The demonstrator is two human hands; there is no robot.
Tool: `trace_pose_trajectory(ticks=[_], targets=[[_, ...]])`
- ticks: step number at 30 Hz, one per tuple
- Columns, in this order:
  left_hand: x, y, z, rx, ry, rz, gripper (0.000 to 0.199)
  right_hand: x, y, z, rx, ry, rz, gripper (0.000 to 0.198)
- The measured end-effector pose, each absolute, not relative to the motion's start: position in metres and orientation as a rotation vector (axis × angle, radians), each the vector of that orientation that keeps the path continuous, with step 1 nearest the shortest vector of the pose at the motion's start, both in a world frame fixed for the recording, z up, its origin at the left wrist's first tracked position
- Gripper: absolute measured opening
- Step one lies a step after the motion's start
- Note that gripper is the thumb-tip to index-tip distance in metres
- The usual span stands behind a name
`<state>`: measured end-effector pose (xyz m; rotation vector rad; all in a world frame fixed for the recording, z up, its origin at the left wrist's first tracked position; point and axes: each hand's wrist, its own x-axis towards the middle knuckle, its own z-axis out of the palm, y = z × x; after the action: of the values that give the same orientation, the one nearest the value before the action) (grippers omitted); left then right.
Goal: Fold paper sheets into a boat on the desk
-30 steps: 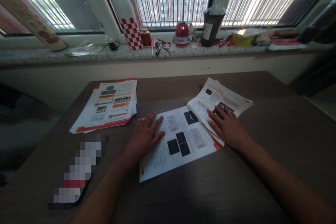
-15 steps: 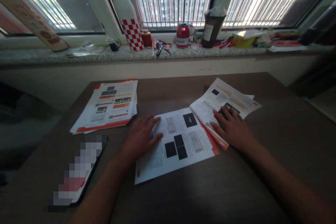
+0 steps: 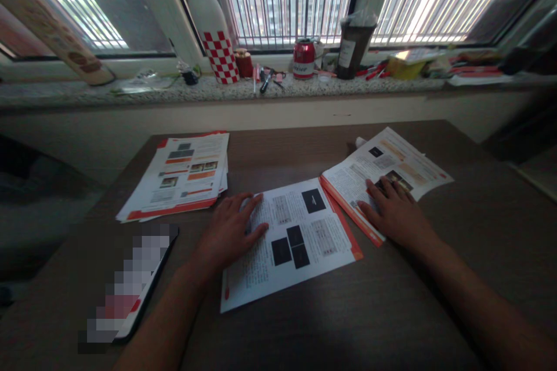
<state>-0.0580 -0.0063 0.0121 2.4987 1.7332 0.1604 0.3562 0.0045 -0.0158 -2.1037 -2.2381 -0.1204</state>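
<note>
My left hand (image 3: 232, 229) lies with fingers spread on the left edge of a printed sheet (image 3: 261, 278), which has dark pictures and text and rests flat on the table. My right hand (image 3: 394, 211) rests open on a second set of printed pages (image 3: 348, 182) with an orange-red edge, to the right of the first sheet. Its thumb and fingers are apart on the paper. The near corners of the two papers come close together, with a red strip showing at the first sheet's right side. Neither hand grips anything.
A pile of printed sheets (image 3: 178, 177) lies at the table's back left. In front of it is a phone (image 3: 130, 290), its screen blurred out. On the windowsill stand a checkered bottle (image 3: 220, 52), a red can (image 3: 303, 58) and a dark cup (image 3: 350, 49).
My right hand has slid slightly right, and the pages under it have shifted right, away from the first sheet. My left hand and its sheet have moved slightly left and toward me.
</note>
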Motion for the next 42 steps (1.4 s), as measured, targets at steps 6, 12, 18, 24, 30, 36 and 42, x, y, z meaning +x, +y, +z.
trace_pose_trajectory(ticks=[6, 12, 18, 24, 30, 36, 42], targets=[[-0.055, -0.009, 0.012, 2.456, 1.791, 0.137, 0.063, 0.358, 0.004, -0.016, -2.117, -2.225, -0.125, 0.077], [-0.056, -0.008, 0.012, 2.452, 1.866, 0.144, 0.072, 0.36, 0.004, -0.018, -2.112, -2.211, -0.128, 0.077], [-0.058, -0.008, 0.016, 2.397, 1.873, 0.338, 0.081, 0.356, 0.002, -0.018, -2.04, -2.261, -0.139, 0.076], [-0.06, -0.003, 0.022, 2.44, 1.758, 0.415, 0.06, 0.352, 0.0, -0.019, -1.937, -2.303, -0.101, 0.071], [-0.057, -0.001, 0.032, 2.436, 1.765, 0.554, 0.026, 0.348, -0.002, -0.019, -1.926, -2.342, -0.123, 0.071], [-0.066, 0.003, 0.034, 2.236, 2.299, 0.603, 0.045, 0.344, -0.004, -0.019, -1.927, -2.357, -0.137, 0.069], [-0.078, 0.001, 0.039, 2.084, 2.658, 0.456, 0.058, 0.337, -0.006, -0.018, -1.857, -2.406, -0.092, 0.069]])
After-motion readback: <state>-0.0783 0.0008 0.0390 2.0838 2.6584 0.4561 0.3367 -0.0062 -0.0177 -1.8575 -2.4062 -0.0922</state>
